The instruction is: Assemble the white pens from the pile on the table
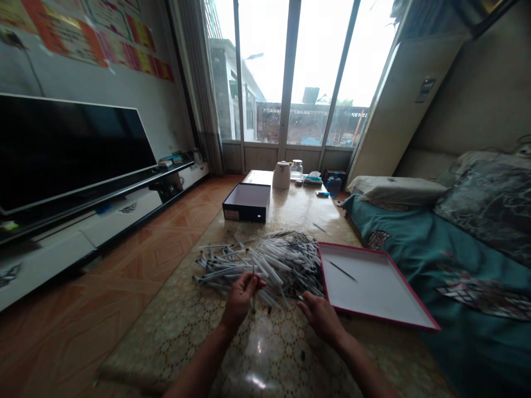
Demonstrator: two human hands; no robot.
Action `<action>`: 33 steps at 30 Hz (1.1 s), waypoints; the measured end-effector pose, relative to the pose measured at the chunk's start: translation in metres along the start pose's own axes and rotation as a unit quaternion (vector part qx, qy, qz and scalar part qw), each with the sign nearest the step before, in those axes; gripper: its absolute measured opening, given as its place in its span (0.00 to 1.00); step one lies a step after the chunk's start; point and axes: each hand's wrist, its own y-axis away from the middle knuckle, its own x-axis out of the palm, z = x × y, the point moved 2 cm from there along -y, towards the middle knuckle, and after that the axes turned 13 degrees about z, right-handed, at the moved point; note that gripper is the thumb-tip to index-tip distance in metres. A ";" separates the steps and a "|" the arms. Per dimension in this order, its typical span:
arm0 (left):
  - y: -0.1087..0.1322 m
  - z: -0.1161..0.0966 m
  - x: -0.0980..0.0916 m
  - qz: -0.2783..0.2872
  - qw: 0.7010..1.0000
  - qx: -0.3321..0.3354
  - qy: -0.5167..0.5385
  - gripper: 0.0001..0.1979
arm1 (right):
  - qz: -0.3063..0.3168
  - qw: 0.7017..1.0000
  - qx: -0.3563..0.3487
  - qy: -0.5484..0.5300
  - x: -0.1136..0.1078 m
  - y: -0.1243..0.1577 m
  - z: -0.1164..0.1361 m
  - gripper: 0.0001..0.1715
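- Being held upright in the closed fingers of the left hand [239,301], a thin clear pen tube [253,290] is seen with its long axis near vertical and its lower end pointed down at the table mat [174,337].
- Beside the near edge of the heap of clear pen tubes [265,265], the right hand [321,318] is held open, with its fingers stretched toward the far left; whether the tubes are touched cannot be told.
- The tubes in the heap are laid in mixed directions, most running roughly left to right, with dark tips massed at the far right.
- To the right, a white tray with a red rim [373,293] is placed just beside the heap, and a dark refill [342,271] is laid slantwise in it.
- Farther along the table, a black box [246,203] is set open.
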 end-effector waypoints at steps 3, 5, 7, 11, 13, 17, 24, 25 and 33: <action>0.005 0.019 0.025 -0.041 0.992 -0.072 0.099 0.15 | -0.063 0.996 0.033 -0.049 0.021 -0.011 0.012 0.11; 0.015 0.033 0.032 -0.069 0.980 -0.112 0.152 0.16 | -0.129 0.988 0.031 -0.079 0.023 -0.011 0.013 0.16; 0.026 0.043 0.034 -0.103 0.960 -0.139 0.219 0.15 | -0.161 0.982 0.016 -0.100 0.022 -0.006 0.013 0.16; 0.043 0.052 0.037 -0.177 0.918 -0.155 0.319 0.09 | -0.137 0.982 0.001 -0.132 0.026 0.018 0.021 0.24; 0.048 0.052 0.038 -0.203 0.905 -0.150 0.342 0.06 | -0.116 0.982 -0.014 -0.147 0.035 0.033 0.027 0.26; 0.052 0.051 0.038 -0.227 0.894 -0.144 0.357 0.04 | 0.010 0.987 -0.073 -0.141 0.052 0.054 0.036 0.27; 0.049 0.053 0.040 -0.226 0.898 -0.134 0.353 0.05 | -0.075 0.967 -0.102 -0.223 0.038 0.040 0.036 0.21; 0.049 0.053 0.041 -0.224 0.900 -0.134 0.349 0.06 | -0.087 0.963 -0.088 -0.241 0.039 0.037 0.037 0.21; 0.053 0.057 0.042 -0.189 0.912 -0.136 0.337 0.07 | -0.095 0.977 -0.029 -0.190 0.055 0.024 0.045 0.27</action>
